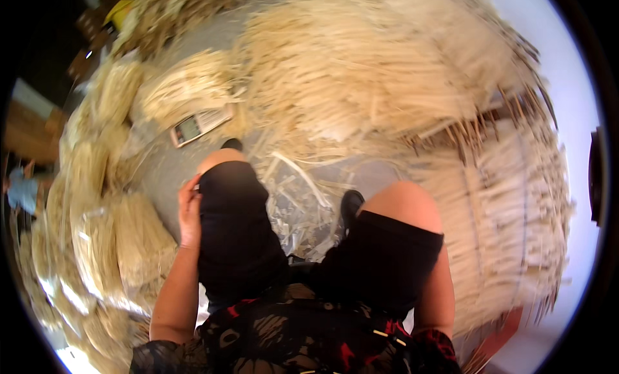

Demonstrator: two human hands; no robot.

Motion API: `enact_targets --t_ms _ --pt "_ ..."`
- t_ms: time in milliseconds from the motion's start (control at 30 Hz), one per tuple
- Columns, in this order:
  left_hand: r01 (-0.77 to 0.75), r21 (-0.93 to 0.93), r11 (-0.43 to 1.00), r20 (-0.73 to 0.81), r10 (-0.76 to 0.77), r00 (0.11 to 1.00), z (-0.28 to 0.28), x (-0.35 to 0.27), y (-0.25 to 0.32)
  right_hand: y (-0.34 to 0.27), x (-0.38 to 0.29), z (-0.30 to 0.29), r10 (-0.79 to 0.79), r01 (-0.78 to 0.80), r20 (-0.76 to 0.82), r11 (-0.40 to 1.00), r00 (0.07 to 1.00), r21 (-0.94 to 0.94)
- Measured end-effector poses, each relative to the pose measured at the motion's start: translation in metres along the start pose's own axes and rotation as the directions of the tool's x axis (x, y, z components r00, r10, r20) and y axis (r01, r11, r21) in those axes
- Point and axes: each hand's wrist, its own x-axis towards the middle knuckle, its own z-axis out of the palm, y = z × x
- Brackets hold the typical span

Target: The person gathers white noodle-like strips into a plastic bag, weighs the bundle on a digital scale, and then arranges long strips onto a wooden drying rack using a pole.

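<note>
My left hand [190, 212] rests against the outer side of my left knee, on the black shorts [232, 214]. Its fingers are slightly apart, and I see nothing in them. The right forearm runs down behind my right thigh, so that hand is out of view. Before me lies a broad pile of long, pale dry strips [348, 69]. A smaller bundle of strips [191, 86] lies ahead of my left knee, close against an electronic device with a grey display [200, 126].
Bundles in clear plastic bags [96, 243] line the left side. Strip scraps [302, 214] litter the grey floor between my feet. More strips [503, 219] are stacked at right by a white wall [570, 132]. A person in light blue [23, 190] is at far left.
</note>
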Motion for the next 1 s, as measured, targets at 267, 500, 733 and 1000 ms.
enact_targets --t_ms 267,500,733,1000 --pt "0.545 -0.019 0.838 0.350 -0.505 0.789 -0.023 -0.024 -0.009 -0.012 -0.021 -0.007 -0.014 0.011 -0.055 0.998 0.998 -0.061" --pt "0.814 -0.168 0.556 0.693 -0.520 0.499 -0.032 0.002 0.004 -0.014 -0.024 0.000 -0.026 0.018 -0.076 0.994 0.997 -0.105" --pt "0.884 -0.263 0.387 0.801 -0.423 0.423 -0.006 0.011 -0.045 -0.018 -0.017 0.013 -0.070 0.059 -0.079 0.989 0.994 -0.134" --pt "0.844 -0.352 0.405 0.691 -0.496 0.526 0.010 -0.011 -0.048 -0.025 -0.014 0.022 -0.121 0.110 -0.063 0.982 0.991 -0.156"
